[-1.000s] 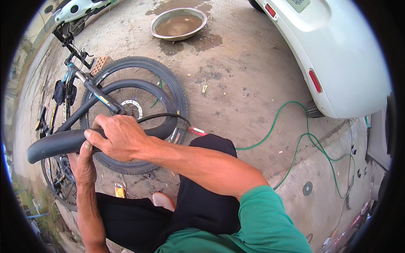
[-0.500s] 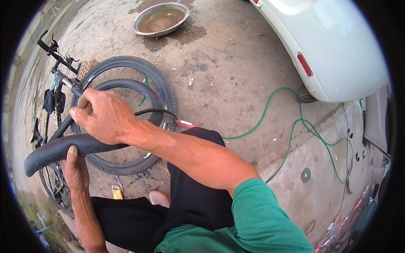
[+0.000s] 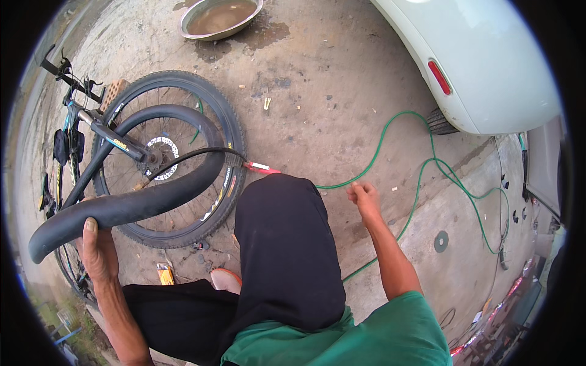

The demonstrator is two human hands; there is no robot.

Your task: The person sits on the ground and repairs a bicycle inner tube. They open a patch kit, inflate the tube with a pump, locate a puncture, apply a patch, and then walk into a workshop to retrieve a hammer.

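Observation:
A swollen black inner tube curves across the front wheel of a bicycle. My left hand grips the tube near its left bend, thumb on top and fingers beneath. Over by the green hose, my right hand is off the tube with its fingers curled in. Whether anything is inside those fingers I cannot make out. A black air line with a brass end runs from a red inflator to the tube. My raised knee hides part of the inflator.
The bicycle's tyre lies on the ground beneath the tube, beside a perforated brick. A metal basin of murky water stands at the back. At the right is a white car. A yellow box lies near my foot.
My right hand has left the inner tube and swung right, toward the green hose. My left hand still holds the tube. More of the tube, air line and wheel hub now shows.

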